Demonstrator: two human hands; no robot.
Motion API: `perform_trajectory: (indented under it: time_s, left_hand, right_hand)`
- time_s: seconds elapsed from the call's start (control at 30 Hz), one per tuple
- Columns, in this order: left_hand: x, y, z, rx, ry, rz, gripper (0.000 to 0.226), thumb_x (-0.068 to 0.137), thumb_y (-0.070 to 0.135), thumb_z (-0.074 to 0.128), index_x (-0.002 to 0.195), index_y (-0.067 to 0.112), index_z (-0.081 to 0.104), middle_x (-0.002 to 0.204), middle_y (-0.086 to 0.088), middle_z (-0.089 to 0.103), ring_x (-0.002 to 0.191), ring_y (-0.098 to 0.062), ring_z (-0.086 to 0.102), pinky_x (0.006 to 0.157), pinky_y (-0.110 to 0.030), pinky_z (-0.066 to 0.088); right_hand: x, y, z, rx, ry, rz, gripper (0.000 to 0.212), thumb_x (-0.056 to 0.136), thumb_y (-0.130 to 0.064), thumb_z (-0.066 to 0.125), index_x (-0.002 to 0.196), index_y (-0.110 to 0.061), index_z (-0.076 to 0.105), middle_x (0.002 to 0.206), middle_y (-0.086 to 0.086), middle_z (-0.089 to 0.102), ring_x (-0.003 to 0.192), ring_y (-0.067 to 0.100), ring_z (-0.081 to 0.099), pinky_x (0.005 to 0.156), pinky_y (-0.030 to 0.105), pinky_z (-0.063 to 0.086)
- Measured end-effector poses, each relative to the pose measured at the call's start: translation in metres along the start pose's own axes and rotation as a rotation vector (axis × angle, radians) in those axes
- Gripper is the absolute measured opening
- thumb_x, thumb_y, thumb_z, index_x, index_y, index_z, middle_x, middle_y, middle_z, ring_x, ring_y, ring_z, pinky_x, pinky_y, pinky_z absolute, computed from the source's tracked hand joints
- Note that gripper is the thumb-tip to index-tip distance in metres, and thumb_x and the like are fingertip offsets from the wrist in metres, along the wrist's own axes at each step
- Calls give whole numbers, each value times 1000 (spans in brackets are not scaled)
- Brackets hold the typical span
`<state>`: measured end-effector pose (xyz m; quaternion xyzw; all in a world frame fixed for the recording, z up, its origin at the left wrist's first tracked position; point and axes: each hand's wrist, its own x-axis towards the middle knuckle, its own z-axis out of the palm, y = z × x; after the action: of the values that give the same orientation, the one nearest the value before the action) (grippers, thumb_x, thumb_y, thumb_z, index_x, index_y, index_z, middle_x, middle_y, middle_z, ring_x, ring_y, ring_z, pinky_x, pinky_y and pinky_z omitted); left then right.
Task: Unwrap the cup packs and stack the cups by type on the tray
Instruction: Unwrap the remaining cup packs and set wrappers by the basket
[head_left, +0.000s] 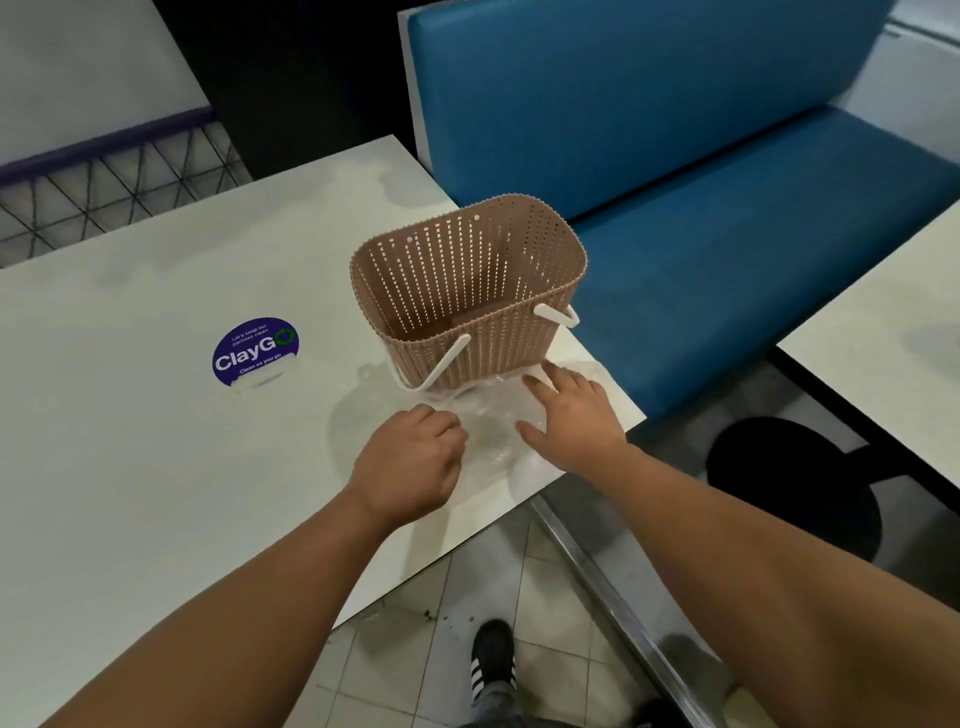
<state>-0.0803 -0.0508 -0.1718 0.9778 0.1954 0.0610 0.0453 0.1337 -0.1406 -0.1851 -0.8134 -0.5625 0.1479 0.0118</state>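
Note:
A pack of cups in clear plastic wrap (493, 431) lies near the right corner of the white table (156, 467), just in front of a tan perforated basket (467, 291). My left hand (410, 457) has its fingers curled at the wrap's left edge; whether it pinches the plastic is hidden. My right hand (571, 415) lies flat on top of the wrap with fingers spread. The basket looks empty, with white handles hanging on its near side. The cups themselves are hard to make out through the wrap.
A round purple "ClayGo" sticker (255, 352) is on the table left of the basket. A blue bench seat (701, 234) stands behind and to the right. A second white table (883, 338) is at far right. My shoe (492, 660) is on the tiled floor.

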Motion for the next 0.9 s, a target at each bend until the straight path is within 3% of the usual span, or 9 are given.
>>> perform_trajectory:
  time_s: [0.27,0.4,0.53,0.67,0.77,0.83,0.9]
  left_hand:
    - [71,84,-34,22,183,-47,34,87,34,42,86,17,71,80,1,66,65,-24,64,47,-30,48]
    - [118,161,-48,-76,324,90,28,86,33,47,88,19,71,81,3,66,69,-24,65,50,-33,51]
    - [164,270,-57,-203,396,280,19,85,29,56,91,19,71,85,4,68,72,-23,66,53,-35,53]
    - [200,389,-63,-317,375,462,27,83,32,52,93,17,73,87,3,70,71,-21,66,55,-28,52]
    - [221,469,-66,-325,332,589,31,84,34,53,99,16,73,92,1,71,78,-22,67,59,-31,54]
    - [234,515,-69,-317,297,653,29,85,31,60,107,15,71,101,-1,71,90,-22,66,70,-33,54]
    - [248,558,-77,-352,257,696,33,87,26,66,116,13,67,114,-5,67,104,-25,60,85,-35,50]
  right_hand:
    - [-49,44,-32,226,135,-58,61,94,-48,52,150,-25,40,155,3,40,140,23,39,114,38,28]
    - [-96,93,-52,321,236,-8,73,79,-56,36,138,-17,55,137,8,58,122,30,56,103,43,44]
    - [-170,174,-78,374,375,114,56,77,-42,48,118,-8,66,114,12,68,97,33,64,84,37,50]
    - [-258,256,-94,406,519,292,36,82,-24,61,115,-12,67,115,8,68,100,31,63,85,39,51]
    - [-323,311,-91,378,600,442,35,87,-33,58,116,-16,66,112,3,68,100,26,62,87,41,50]
    - [-363,346,-83,348,624,552,35,91,-34,60,122,-19,65,119,-1,67,106,23,61,94,38,48]
    - [-400,378,-74,311,545,697,42,95,-40,55,132,-22,59,133,-3,61,119,20,55,103,33,41]
